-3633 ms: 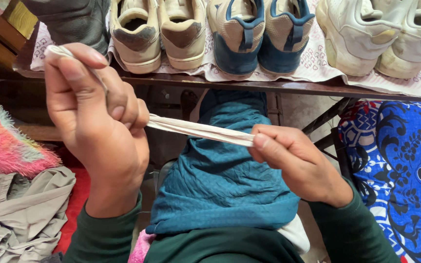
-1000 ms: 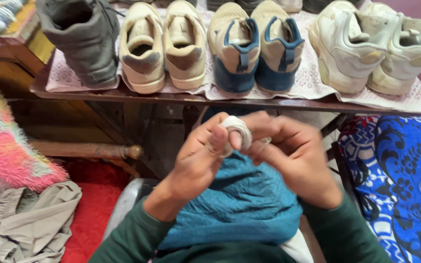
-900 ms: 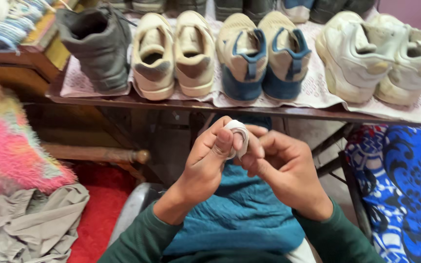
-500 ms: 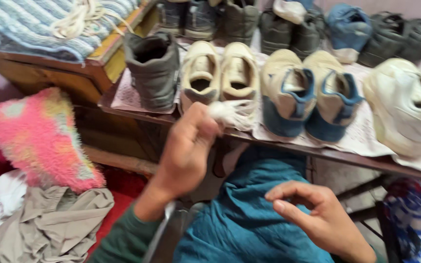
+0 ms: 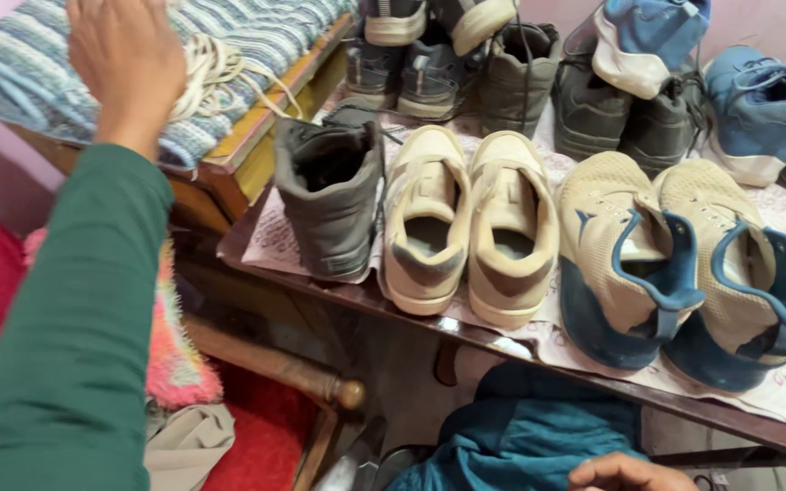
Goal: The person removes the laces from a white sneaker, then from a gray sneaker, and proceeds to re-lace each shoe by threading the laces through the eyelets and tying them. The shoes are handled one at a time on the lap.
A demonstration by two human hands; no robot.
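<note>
My left hand [image 5: 125,59] rests fingers-down on the coiled white laces [image 5: 216,68] atop the striped blanket [image 5: 256,32]; grip hidden. I'd settle them clear of its edge. Right hand [image 5: 625,473] lies relaxed.

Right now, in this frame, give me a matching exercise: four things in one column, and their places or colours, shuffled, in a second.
Things:
1. left hand
2. right hand
3. grey boot
4. cream pair of shoes

Places or colours:
A. between the grey boot and the beige-and-blue pair of shoes
B. at the bottom edge, by the teal cloth
C. raised over the striped cloth with the pale laces
D. leftmost in the front row on the shelf

Pairs: 1-C, 2-B, 3-D, 4-A
</note>
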